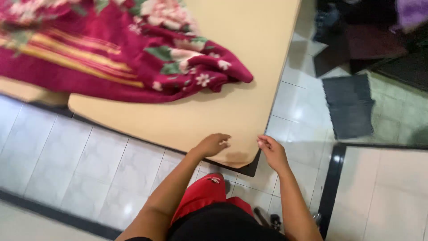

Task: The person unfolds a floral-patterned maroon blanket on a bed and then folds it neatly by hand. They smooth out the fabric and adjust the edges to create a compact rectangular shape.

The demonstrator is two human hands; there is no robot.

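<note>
At the near corner, my left hand (213, 145) and right hand (271, 149) pinching the beige sheet (232, 89), its long axis running away, up-frame, maroon floral blanket (120, 53) beyond.

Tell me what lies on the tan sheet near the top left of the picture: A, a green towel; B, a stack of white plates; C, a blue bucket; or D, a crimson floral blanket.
D: a crimson floral blanket lies bunched on the tan sheet, far from the left hand and right hand at the sheet's near corner.

Crimson floral blanket (111, 53) lies on beige sheet (223, 111).
</note>
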